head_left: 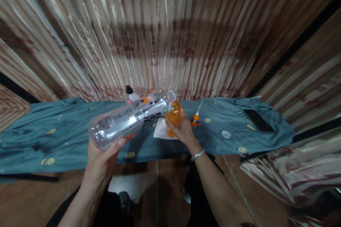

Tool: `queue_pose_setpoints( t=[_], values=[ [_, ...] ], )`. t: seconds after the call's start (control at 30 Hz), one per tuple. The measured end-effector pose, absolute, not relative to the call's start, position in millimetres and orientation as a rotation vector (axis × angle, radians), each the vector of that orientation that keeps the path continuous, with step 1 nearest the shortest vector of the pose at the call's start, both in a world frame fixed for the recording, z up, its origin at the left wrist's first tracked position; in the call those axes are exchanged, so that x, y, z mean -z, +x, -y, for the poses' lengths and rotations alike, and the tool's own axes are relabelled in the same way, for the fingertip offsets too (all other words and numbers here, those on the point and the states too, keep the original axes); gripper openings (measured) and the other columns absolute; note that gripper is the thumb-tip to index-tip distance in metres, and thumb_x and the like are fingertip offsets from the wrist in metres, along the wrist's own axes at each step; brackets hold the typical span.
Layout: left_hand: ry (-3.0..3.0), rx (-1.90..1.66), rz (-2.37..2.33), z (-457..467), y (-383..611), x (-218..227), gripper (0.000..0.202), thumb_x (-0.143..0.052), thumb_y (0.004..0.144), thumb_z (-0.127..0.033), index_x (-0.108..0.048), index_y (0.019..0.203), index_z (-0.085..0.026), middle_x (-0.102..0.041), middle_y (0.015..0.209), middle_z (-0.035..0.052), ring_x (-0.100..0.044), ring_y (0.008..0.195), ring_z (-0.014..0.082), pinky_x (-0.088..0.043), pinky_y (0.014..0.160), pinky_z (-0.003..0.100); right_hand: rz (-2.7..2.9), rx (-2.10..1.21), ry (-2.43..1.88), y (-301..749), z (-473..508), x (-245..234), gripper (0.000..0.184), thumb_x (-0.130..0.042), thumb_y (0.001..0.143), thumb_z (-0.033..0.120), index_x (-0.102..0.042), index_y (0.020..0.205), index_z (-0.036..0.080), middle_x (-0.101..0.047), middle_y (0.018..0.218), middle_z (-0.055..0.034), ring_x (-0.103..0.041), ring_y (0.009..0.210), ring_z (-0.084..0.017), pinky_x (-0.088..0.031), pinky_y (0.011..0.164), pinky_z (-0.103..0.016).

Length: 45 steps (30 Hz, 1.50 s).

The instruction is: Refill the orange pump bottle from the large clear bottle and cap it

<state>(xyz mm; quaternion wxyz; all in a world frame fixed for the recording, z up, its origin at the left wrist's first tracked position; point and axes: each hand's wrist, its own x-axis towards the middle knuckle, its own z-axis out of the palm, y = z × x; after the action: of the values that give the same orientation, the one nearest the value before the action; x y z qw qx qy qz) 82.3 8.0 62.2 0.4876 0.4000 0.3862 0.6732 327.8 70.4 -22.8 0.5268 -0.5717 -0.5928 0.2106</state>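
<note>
My left hand (102,158) grips the base of a large clear plastic bottle (130,118), tipped nearly level with its mouth toward the right. The mouth meets the top of a small orange bottle (173,115), around which my right hand (182,129) is wrapped. The orange bottle stands over a white tissue (161,129) on the teal cloth-covered table (66,131). An orange pump head with a white tube (196,117) lies just right of my right hand.
A small bottle with a black cap (130,95) stands behind the clear bottle. A black phone (258,120) lies at the table's right end and a white cap (226,134) nearer the middle. Striped curtains (170,35) hang behind the table.
</note>
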Motion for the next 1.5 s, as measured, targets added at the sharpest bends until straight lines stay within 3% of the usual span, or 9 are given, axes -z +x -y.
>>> queue_pose_setpoints(
  t=[0.17, 0.37, 0.5, 0.67, 0.83, 0.97, 1.13, 1.33, 1.5],
  values=[
    [0.981, -1.640, -0.920, -8.6, 81.4, -60.5, 0.081, -0.103, 0.055, -0.023, -0.071, 0.130, -0.027, -0.073, 0.145, 0.0102, -0.076, 0.121, 0.0340, -0.070, 0.085, 0.036, 1.438, -0.439, -1.378, 329.0, -70.5, 23.3, 0.069, -0.077, 0.084, 0.035, -0.052, 0.147, 0.020, -0.076, 0.135, -0.0156, -0.075, 0.127, -0.035, -0.061, 0.111, -0.057],
    [0.965, -1.640, -0.944, -1.9, 85.2, -60.0, 0.075, -0.099, 0.060, -0.020, -0.071, 0.128, -0.031, -0.070, 0.152, 0.0057, -0.073, 0.128, 0.0325, -0.070, 0.089, 0.036, 1.434, -0.446, -1.392, 329.7, -70.4, 24.2, 0.073, -0.080, 0.082, 0.033, -0.051, 0.148, 0.021, -0.077, 0.136, -0.0153, -0.076, 0.126, -0.035, -0.061, 0.112, -0.056],
    [0.976, -1.629, -0.949, -2.1, 83.7, -56.4, 0.077, -0.101, 0.059, -0.023, -0.072, 0.129, -0.030, -0.074, 0.146, 0.0070, -0.077, 0.117, 0.0299, -0.070, 0.090, 0.037, 1.449, -0.436, -1.379, 328.6, -69.8, 21.8, 0.069, -0.078, 0.084, 0.032, -0.053, 0.147, 0.021, -0.077, 0.134, -0.0145, -0.076, 0.125, -0.035, -0.061, 0.111, -0.055],
    [0.968, -1.628, -0.947, -1.4, 81.9, -56.0, 0.079, -0.102, 0.058, -0.023, -0.072, 0.131, -0.031, -0.076, 0.143, 0.0070, -0.075, 0.125, 0.0344, -0.069, 0.091, 0.038, 1.449, -0.438, -1.367, 326.3, -69.6, 21.2, 0.073, -0.077, 0.084, 0.032, -0.052, 0.151, 0.019, -0.076, 0.138, -0.0163, -0.075, 0.128, -0.035, -0.061, 0.113, -0.054],
    [0.968, -1.619, -0.960, 1.2, 80.5, -55.4, 0.079, -0.101, 0.061, -0.022, -0.071, 0.134, -0.032, -0.073, 0.149, 0.0074, -0.076, 0.123, 0.0317, -0.068, 0.092, 0.036, 1.455, -0.442, -1.363, 326.0, -69.0, 23.0, 0.077, -0.078, 0.085, 0.031, -0.052, 0.157, 0.024, -0.075, 0.140, -0.0144, -0.073, 0.131, -0.037, -0.060, 0.114, -0.058],
    [0.977, -1.643, -0.951, -1.2, 78.3, -53.1, 0.082, -0.103, 0.056, -0.020, -0.072, 0.131, -0.029, -0.076, 0.144, 0.0095, -0.077, 0.122, 0.0346, -0.070, 0.092, 0.039, 1.457, -0.434, -1.358, 325.5, -68.5, 24.3, 0.078, -0.078, 0.086, 0.031, -0.051, 0.159, 0.030, -0.077, 0.137, -0.0111, -0.075, 0.127, -0.036, -0.062, 0.111, -0.057],
    [0.997, -1.674, -0.958, -3.1, 76.2, -49.7, 0.084, -0.105, 0.052, -0.019, -0.072, 0.128, -0.031, -0.079, 0.137, 0.0087, -0.077, 0.122, 0.0377, -0.070, 0.093, 0.045, 1.447, -0.435, -1.363, 325.7, -68.5, 24.1, 0.081, -0.078, 0.085, 0.028, -0.049, 0.160, 0.026, -0.077, 0.138, -0.0126, -0.076, 0.126, -0.034, -0.062, 0.111, -0.056],
    [0.971, -1.696, -0.968, -0.4, 78.6, -50.1, 0.087, -0.105, 0.052, -0.020, -0.070, 0.131, -0.033, -0.074, 0.144, 0.0066, -0.072, 0.129, 0.0356, -0.069, 0.094, 0.041, 1.449, -0.454, -1.366, 326.4, -68.2, 22.0, 0.076, -0.078, 0.086, 0.032, -0.051, 0.157, 0.024, -0.076, 0.139, -0.0135, -0.074, 0.129, -0.034, -0.060, 0.114, -0.052],
    [0.979, -1.668, -0.940, 1.7, 81.7, -57.7, 0.078, -0.104, 0.055, -0.022, -0.075, 0.128, -0.031, -0.078, 0.138, 0.0073, -0.077, 0.121, 0.0334, -0.070, 0.092, 0.039, 1.439, -0.473, -1.382, 326.1, -68.2, 21.7, 0.076, -0.079, 0.085, 0.033, -0.052, 0.156, 0.024, -0.077, 0.136, -0.0132, -0.076, 0.126, -0.034, -0.061, 0.112, -0.052]
  ],
)
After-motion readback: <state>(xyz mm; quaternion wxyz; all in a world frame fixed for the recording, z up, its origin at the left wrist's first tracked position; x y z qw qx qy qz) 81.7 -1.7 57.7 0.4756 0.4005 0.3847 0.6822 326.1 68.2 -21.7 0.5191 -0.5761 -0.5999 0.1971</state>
